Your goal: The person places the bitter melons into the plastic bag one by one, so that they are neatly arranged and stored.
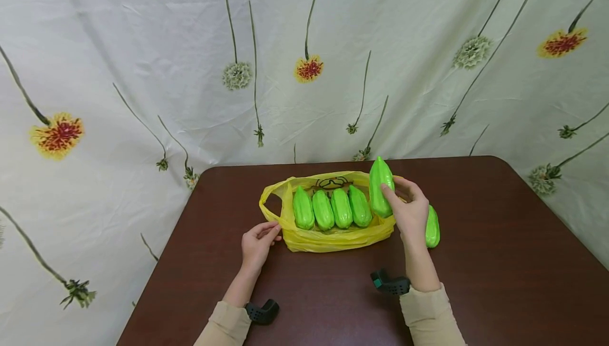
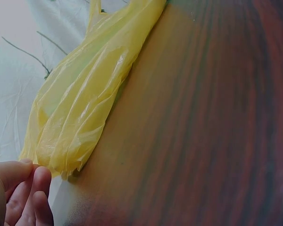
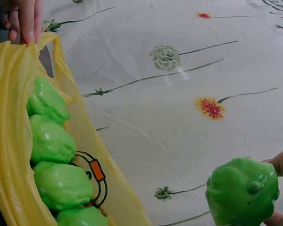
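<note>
A yellow plastic bag (image 1: 333, 240) lies with its mouth spread open on the table. Inside it several glossy green, ridged fruits (image 1: 322, 210), like green papayas, stand in a row. The left hand (image 1: 259, 243) pinches the bag's left edge by the handle between thumb and forefinger, also seen with the bag (image 2: 80, 103) in the left wrist view. Above the bag's right end, the right hand (image 1: 410, 206) grips another green fruit (image 1: 380, 187) upright, its stem end (image 3: 254, 187) facing the right wrist camera. One more green fruit (image 1: 432, 228) sits on the table, partly hidden behind the right hand.
The dark brown table (image 1: 499, 261) extends to both sides of the bag. A pale cloth (image 1: 190, 61) printed with flowers hangs behind it. Black wrist cameras (image 1: 263, 312) are strapped to both forearms.
</note>
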A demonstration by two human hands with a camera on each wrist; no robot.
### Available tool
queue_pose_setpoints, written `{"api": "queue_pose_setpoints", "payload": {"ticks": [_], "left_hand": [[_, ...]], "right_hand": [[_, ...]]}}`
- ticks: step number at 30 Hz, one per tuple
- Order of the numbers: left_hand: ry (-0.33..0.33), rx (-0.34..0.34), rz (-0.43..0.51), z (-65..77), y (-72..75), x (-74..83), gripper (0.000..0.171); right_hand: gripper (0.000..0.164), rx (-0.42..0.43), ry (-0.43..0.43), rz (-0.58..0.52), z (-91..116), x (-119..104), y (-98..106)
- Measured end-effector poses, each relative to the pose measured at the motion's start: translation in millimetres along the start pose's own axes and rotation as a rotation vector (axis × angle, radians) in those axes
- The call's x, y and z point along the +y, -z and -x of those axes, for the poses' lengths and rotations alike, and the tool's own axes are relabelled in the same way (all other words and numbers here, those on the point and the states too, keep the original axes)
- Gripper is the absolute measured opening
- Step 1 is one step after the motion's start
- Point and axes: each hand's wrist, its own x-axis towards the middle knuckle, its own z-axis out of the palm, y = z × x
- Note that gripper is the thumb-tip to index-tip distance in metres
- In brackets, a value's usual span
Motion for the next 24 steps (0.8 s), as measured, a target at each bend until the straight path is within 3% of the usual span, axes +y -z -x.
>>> {"api": "queue_pose_setpoints", "payload": {"ticks": [11, 24], "left_hand": [[0.003, 0.001, -0.001, 0.0, -0.3, 0.0, 0.018], [-0.002, -0.004, 0.001, -0.2, 0.2, -0.7, 0.018]], "right_hand": [[0.044, -0.135, -0.013, -0.010, 7.5, 14.4, -28.0], [0.041, -0.183, -0.008, 0.016, 18.8, 33.9, -62.8]]}}
